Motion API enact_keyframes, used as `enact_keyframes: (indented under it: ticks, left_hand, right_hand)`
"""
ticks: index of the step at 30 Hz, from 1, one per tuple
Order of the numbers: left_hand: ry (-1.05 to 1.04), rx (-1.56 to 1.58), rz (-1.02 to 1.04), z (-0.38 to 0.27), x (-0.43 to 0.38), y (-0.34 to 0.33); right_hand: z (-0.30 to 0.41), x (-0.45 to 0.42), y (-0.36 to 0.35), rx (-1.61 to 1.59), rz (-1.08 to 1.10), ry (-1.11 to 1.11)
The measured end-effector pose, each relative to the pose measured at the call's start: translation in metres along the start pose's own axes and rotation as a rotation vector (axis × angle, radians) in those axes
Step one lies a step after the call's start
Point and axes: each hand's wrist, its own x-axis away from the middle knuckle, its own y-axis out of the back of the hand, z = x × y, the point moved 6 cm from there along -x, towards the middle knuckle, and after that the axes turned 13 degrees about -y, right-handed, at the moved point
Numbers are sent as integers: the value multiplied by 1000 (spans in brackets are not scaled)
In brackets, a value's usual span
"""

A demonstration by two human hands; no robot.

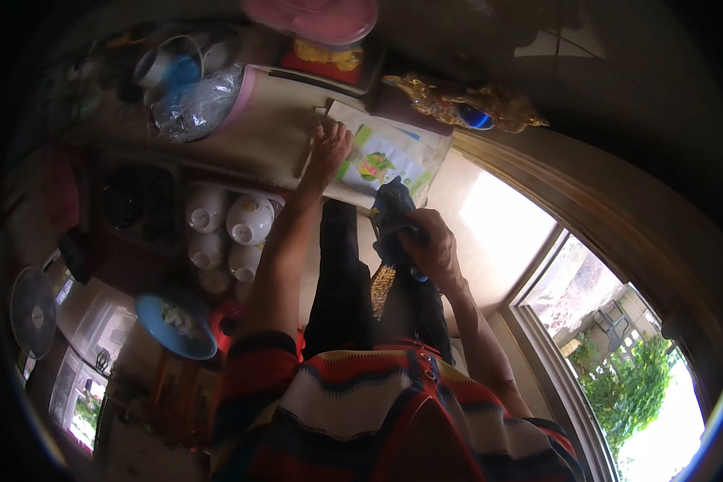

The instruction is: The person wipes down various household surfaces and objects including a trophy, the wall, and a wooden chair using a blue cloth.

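Observation:
My right hand grips a bunched dark blue cloth, which hangs over the front edge of a light surface. My left hand rests with curled fingers at the left side of a stack of flat papers or bags; whether it pinches anything is hidden. On top of the stack lies a white and green printed sheet with a picture of a plant or fruit. The cloth's upper end comes close to this sheet.
To the left, white bowls stand upside down in a tray. A clear plastic-wrapped basin and a blue bowl are also on that side. A gold ornament is behind the papers. A doorway opens at right.

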Motion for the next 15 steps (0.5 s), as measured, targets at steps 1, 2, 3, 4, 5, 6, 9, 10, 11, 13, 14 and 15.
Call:
enact_keyframes:
  ticks: [1,2,3,4,5,6,9,10,11,13,14,15]
  left_hand:
    - [-44,-114,36,0,-1,-1]
    - [-65,-72,31,0,0,-7]
    - [-100,-33,23,1,-2,-14]
    - [-133,6,16,2,-3,-19]
    - [-151,-18,-11,3,-3,-22]
    - [-161,-41,-37,2,-2,-15]
    - [-12,64,-42,15,39,17]
    - [-49,158,-92,21,20,37]
    - [-94,197,-153,23,4,58]
    - [-38,215,-221,36,14,111]
    - [-7,231,-268,45,24,134]
    - [8,201,-291,54,28,160]
  right_hand:
    - [-3,1,-1,3,1,0]
    - [-7,3,-1,6,2,2]
    - [-8,3,-2,1,-8,-2]
    - [-7,3,-1,23,-31,14]
    - [-7,2,-1,22,-40,19]
    - [-8,3,0,24,-43,28]
    - [-2,3,-6,-1,47,124]
    - [4,5,1,5,-28,108]
    - [-1,8,3,15,-97,86]
    - [3,8,4,-29,-91,73]
    - [6,9,2,-49,-81,72]
    - [10,10,1,-50,-68,82]
